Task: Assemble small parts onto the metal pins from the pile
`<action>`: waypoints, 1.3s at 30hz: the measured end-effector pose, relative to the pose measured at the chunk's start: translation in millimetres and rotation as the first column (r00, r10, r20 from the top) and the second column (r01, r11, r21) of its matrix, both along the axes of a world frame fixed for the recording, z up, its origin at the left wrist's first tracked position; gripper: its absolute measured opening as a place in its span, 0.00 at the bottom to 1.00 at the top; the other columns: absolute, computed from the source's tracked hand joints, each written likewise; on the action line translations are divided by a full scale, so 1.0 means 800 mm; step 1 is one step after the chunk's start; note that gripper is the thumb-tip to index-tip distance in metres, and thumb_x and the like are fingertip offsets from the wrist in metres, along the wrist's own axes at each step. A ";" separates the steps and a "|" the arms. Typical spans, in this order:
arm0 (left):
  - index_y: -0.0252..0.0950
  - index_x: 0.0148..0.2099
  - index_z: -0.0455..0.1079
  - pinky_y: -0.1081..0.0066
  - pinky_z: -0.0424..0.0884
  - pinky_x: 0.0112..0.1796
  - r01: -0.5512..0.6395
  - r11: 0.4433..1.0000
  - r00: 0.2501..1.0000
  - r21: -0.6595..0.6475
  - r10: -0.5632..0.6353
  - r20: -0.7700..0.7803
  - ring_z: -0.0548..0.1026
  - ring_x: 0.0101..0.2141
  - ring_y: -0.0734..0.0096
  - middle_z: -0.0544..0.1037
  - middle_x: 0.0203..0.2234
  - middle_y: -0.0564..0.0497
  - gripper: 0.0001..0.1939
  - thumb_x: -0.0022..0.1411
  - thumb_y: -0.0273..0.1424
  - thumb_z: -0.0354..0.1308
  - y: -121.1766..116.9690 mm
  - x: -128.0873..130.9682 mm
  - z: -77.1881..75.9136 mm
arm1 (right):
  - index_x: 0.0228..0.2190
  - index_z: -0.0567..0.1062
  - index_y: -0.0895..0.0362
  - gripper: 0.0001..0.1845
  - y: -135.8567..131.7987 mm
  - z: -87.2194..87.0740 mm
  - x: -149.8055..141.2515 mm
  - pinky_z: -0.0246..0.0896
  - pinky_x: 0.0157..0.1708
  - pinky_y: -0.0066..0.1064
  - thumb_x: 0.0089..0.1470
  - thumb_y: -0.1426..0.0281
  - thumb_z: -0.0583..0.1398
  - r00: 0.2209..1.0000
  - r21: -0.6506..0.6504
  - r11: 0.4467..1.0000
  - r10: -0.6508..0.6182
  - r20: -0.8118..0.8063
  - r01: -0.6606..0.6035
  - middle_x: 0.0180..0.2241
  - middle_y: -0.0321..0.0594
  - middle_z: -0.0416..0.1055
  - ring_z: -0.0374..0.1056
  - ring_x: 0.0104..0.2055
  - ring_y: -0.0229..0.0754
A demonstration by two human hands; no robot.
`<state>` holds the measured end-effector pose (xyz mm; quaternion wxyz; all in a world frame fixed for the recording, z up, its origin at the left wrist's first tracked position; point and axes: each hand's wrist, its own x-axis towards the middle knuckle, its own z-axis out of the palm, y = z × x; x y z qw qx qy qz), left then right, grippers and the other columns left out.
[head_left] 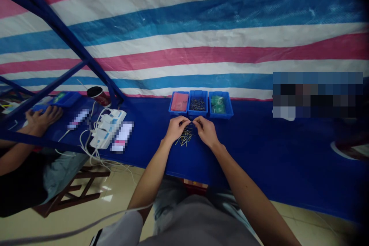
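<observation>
My left hand (177, 128) and my right hand (206, 128) face each other with a narrow gap between the fingertips. Both are pinched closed, thumb against fingers; whatever they hold is too small to make out. Just below the fingertips a loose pile of thin, yellowish metal pins or screws (185, 137) lies on the blue table (248, 150). Behind my hands stand three blue bins in a row. The left bin (170, 112) holds flat pink pieces, the middle bin (198, 114) dark thin screws or nails, and the right bin (221, 115) green plastic packets.
To the left lie a white power strip (108, 128) with tangled cables, a phone (122, 137) and a dark cup (99, 96). A blue metal frame (72, 44) slants across there. Beyond it are a co-worker's hands (44, 117). Striped sheeting (187, 55) hangs behind the table.
</observation>
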<state>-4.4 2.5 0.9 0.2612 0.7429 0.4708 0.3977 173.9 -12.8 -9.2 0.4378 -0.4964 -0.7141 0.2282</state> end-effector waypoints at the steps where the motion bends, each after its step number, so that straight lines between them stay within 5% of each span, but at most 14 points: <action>1: 0.35 0.35 0.76 0.73 0.67 0.33 0.002 1.000 1.000 0.000 -0.002 0.001 0.73 0.29 0.72 0.79 0.29 0.51 0.11 0.65 0.36 0.57 0.000 0.000 0.000 | 0.33 0.72 0.54 0.11 0.000 0.000 0.000 0.58 0.32 0.31 0.64 0.65 0.53 1.000 0.001 1.000 -0.001 0.006 0.001 0.30 0.39 0.75 0.70 0.32 0.43; 28: 0.35 0.35 0.76 0.74 0.66 0.32 0.007 1.000 1.000 0.018 -0.007 0.020 0.74 0.29 0.72 0.79 0.28 0.51 0.12 0.65 0.37 0.58 0.001 0.001 -0.003 | 0.25 0.69 0.55 0.26 0.001 -0.005 0.000 0.44 0.25 0.30 0.69 0.57 0.46 0.959 0.008 0.990 -0.137 0.250 0.140 0.20 0.39 0.70 0.66 0.23 0.40; 39: 0.35 0.35 0.76 0.73 0.66 0.33 0.016 1.000 1.000 0.022 -0.016 0.025 0.74 0.29 0.72 0.79 0.29 0.51 0.11 0.65 0.35 0.58 -0.001 0.001 -0.001 | 0.26 0.69 0.55 0.23 0.001 -0.004 0.001 0.50 0.27 0.29 0.68 0.58 0.48 0.983 0.039 0.993 -0.113 0.147 0.109 0.22 0.38 0.70 0.65 0.24 0.39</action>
